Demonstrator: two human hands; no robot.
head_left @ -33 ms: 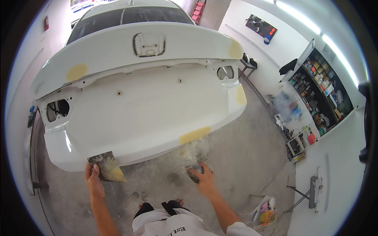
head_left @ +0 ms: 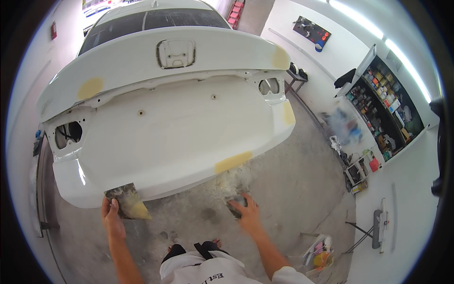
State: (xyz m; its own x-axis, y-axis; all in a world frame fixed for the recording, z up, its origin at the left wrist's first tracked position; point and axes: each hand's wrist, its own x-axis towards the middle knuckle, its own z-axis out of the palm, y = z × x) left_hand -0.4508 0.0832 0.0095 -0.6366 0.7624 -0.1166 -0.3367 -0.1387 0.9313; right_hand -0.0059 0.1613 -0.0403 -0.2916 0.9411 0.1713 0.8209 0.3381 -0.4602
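Note:
My left hand [head_left: 112,217] pinches the edge of a thin, squarish dark sheet [head_left: 126,199], with the thumb on top. Pale dust and a yellow smear cover it; it looks like sandpaper. The sheet is held in front of the lower left edge of a white car trunk lid [head_left: 175,135]. My right hand [head_left: 248,214] is curled around a dark, hand-sized block [head_left: 235,207], whose underside is hidden. That hand is below a yellow filler patch [head_left: 233,162] on the lid's lower edge and apart from it.
More yellow patches [head_left: 90,88] mark the lid. Behind it is the white car's rear window [head_left: 161,20]. Dusty grey concrete floor [head_left: 288,184] lies below. Along the right are a filled shelf cabinet [head_left: 385,109], a small rack [head_left: 356,174] and a chair [head_left: 318,253] holding containers.
The view has shifted very slightly. My right hand and the block have moved a little to the right; my left hand keeps the sheet in nearly the same place.

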